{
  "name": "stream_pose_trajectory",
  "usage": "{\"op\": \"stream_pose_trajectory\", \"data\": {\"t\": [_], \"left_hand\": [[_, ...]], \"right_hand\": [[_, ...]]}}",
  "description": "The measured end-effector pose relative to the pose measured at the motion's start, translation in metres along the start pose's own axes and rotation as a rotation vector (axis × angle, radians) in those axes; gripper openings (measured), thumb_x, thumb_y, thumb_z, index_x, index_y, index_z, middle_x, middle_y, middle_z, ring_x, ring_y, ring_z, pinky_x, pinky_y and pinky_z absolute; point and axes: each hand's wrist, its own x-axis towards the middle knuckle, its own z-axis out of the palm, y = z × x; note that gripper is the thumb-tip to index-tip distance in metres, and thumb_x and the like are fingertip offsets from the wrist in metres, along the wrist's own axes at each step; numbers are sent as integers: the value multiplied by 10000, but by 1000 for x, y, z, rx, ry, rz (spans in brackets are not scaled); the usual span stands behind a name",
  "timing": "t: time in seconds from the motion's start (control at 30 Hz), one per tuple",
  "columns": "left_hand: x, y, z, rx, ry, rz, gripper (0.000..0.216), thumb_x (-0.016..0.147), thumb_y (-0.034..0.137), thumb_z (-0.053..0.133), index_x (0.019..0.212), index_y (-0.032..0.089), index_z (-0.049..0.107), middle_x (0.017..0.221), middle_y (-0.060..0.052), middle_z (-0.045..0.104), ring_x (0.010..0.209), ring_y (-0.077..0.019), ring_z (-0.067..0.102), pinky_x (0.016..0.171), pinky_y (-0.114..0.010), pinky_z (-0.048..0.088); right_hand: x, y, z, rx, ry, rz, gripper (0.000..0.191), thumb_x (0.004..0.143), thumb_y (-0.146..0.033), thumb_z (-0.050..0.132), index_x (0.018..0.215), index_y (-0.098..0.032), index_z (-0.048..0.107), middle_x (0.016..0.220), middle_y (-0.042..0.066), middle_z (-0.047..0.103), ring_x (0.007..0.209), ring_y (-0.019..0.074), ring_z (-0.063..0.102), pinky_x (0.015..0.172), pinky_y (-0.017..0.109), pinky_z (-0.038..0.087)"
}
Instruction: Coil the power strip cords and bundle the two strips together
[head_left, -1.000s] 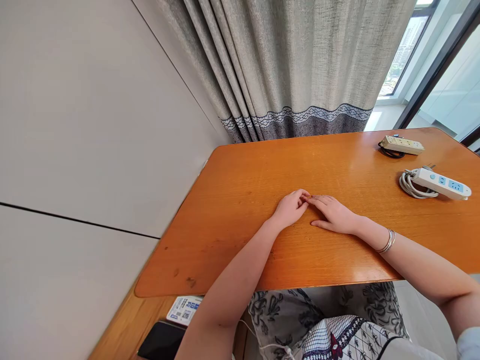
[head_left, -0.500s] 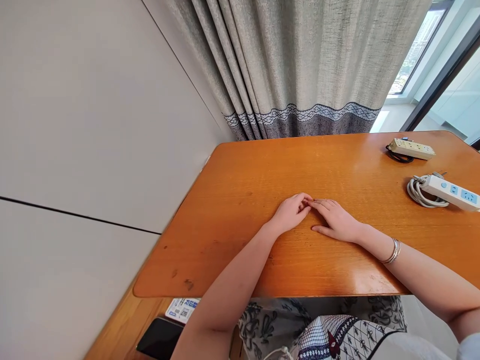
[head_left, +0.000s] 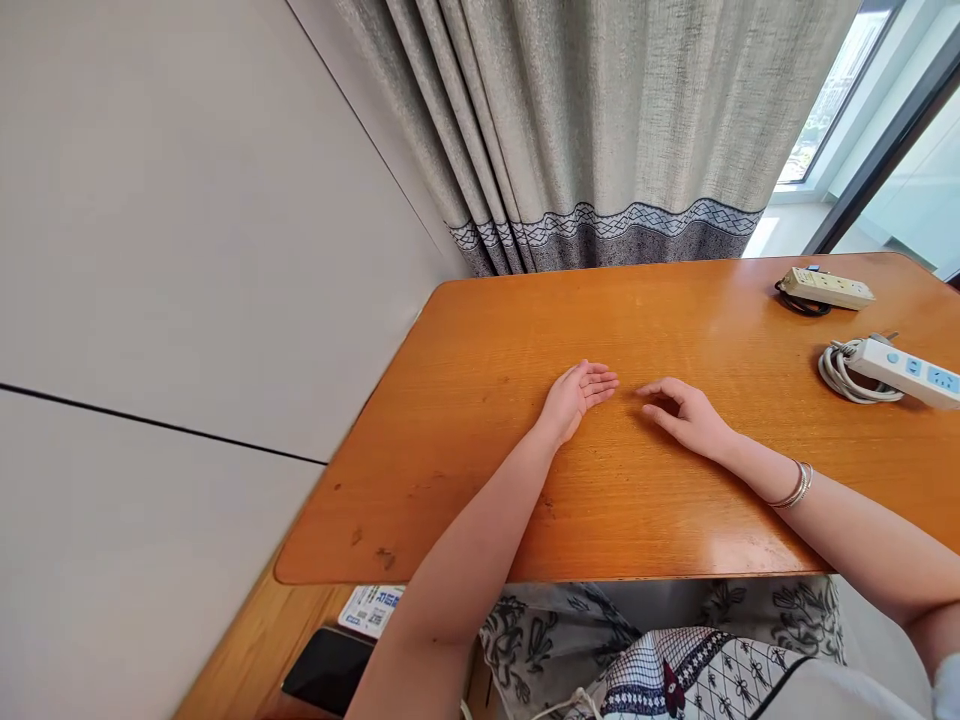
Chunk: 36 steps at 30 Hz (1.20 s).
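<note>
Since the earlier frame, my two hands have drawn apart: the fingers that met there now stand separated, with orange-brown wood showing between them, and the left palm has turned to face the right side. Left hand (head_left: 570, 402): empty, fingers stretched out and lying close together, at the middle of the wooden counter (head_left: 465, 370). Right hand (head_left: 694, 420): also empty, fingers bent and pointing toward the left hand, thumb set off from them by a moderate gap; thin bracelets (head_left: 802, 485) circle the wrist. Whether the fingers of either hand press on the wood, I cannot tell.

Nearest loose object: a white power strip (head_left: 911, 371), well to the right of my right hand, its pale cable (head_left: 844, 376) coiled at its left end. Behind it lies a cream power strip (head_left: 829, 288) with a black cable (head_left: 802, 304).

Progress, as I judge it: both hands are in position over the counter, but no grasp is made; both strips lie apart from my fingers, and any handling of them is not yet begun
</note>
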Motion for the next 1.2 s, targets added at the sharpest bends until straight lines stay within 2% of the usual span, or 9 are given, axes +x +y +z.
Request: {"op": "stream_pose_trajectory", "data": {"t": [0.13,0.57,0.9,1.03,1.2], "left_hand": [[-1,4,-1,-26,-7,-23,383,1048,371,353,949,137,639,1045,-162,750,936,-178,732,966,-352,545],[-2,6,1,-63,19,-40,420,1062,352,345,914,114,658,957,-148,757,861,-173,734,943,-350,555],[-3,7,3,-62,18,-35,370,1048,306,399,906,111,680,981,-165,761,929,-200,735,987,-386,534],[-2,7,3,-58,24,-33,303,1034,244,431,896,113,668,887,-124,753,822,-167,726,909,-344,552],[-2,8,4,-80,27,-37,341,1045,254,404,884,104,664,841,-112,742,767,-149,720,809,-290,563]], "right_hand": [[1,4,0,36,-30,31,241,908,-344,611,1097,-228,702,1093,86,740,1033,231,698,963,439,555],[2,2,0,-64,-128,-86,198,914,-287,619,1085,-225,698,1149,81,722,1095,217,681,1028,426,525],[3,2,-1,-102,-163,-112,181,912,-282,623,1063,-233,710,1134,70,738,1078,227,687,1020,440,521],[4,1,-3,-120,-163,-88,195,920,-283,613,1084,-231,707,1137,64,747,1077,217,697,1002,409,529],[4,0,-4,-138,-193,-74,219,931,-299,595,1104,-213,698,1143,77,746,1064,225,699,983,413,541]]}}
